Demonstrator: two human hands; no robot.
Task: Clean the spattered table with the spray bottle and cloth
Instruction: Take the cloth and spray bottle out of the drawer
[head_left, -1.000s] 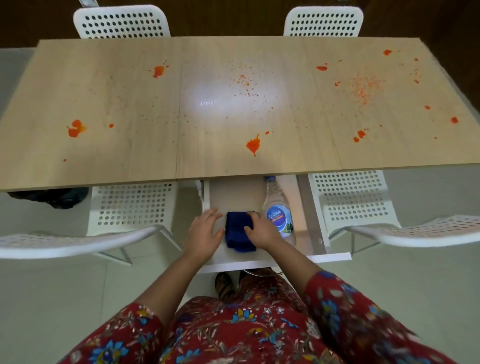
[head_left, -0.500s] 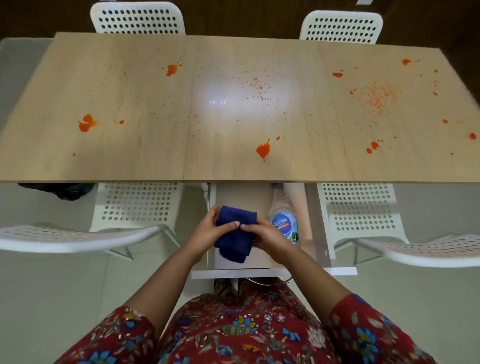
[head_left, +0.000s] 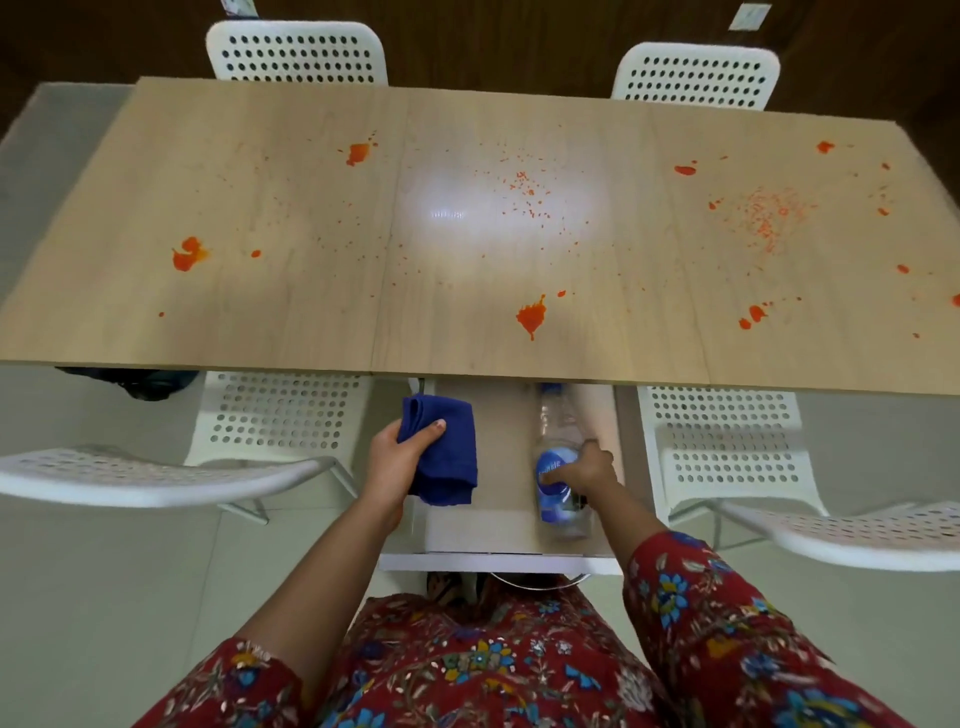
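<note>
A light wooden table (head_left: 311, 218) carries orange-red spatters, with a large blot (head_left: 531, 315) near its front edge. Below that edge a pulled-out drawer (head_left: 498, 558) sits open. My left hand (head_left: 395, 460) grips a folded dark blue cloth (head_left: 449, 452) and holds it above the drawer's left side. My right hand (head_left: 584, 470) curls round a clear spray bottle (head_left: 557, 467) with a blue label, which lies in the drawer's right side. The bottle's top is tucked under the table edge.
White perforated chairs stand at the near left (head_left: 156, 475), the near right (head_left: 779, 467) and behind the table (head_left: 298, 52). A dark object (head_left: 135, 382) lies on the floor under the table's left side. More spatters mark the left (head_left: 188, 253) and right (head_left: 769, 215) parts.
Both hands held the cloth over the drawer. Now my left hand alone carries it, moved left, and my right hand has gone to the bottle and closed round it.
</note>
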